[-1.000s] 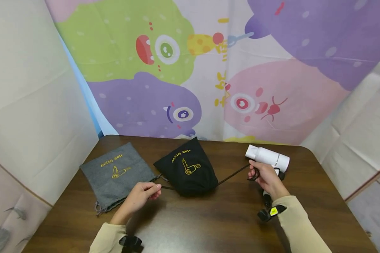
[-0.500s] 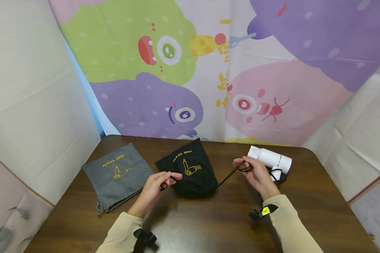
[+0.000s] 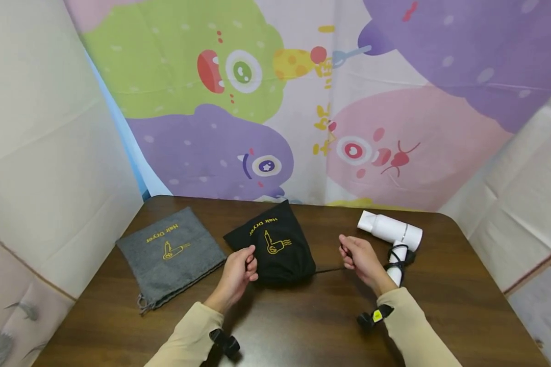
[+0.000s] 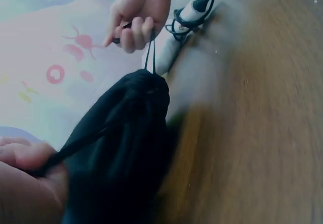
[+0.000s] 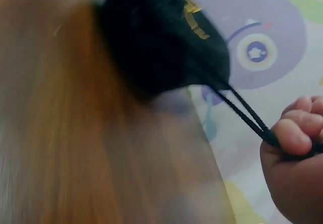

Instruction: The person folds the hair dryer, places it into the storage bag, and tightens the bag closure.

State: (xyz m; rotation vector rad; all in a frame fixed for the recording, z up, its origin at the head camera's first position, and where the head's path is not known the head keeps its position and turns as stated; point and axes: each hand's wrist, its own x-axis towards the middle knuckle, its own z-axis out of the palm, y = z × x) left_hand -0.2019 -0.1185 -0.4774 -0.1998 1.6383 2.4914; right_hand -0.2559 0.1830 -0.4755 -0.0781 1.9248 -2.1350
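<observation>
The black bag (image 3: 275, 250) sits mid-table (image 3: 303, 326), soft, light and bulging; each cord (image 5: 247, 114) is the natural hold, pinched by the left hand (image 3: 240, 267) and right hand (image 3: 360, 257)

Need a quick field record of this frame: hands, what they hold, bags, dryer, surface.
left hand: grips the drawstring at the black bag's left side
right hand: fingers curled round the drawstring on the bag's right side
black bag: cinched at the near end, bulging, yellow hair dryer print, between the hands
grey bag: flat on the table, left of the black bag, untouched
hair dryer: white, cord wound on the handle, just beyond the right hand
table: dark wood
</observation>
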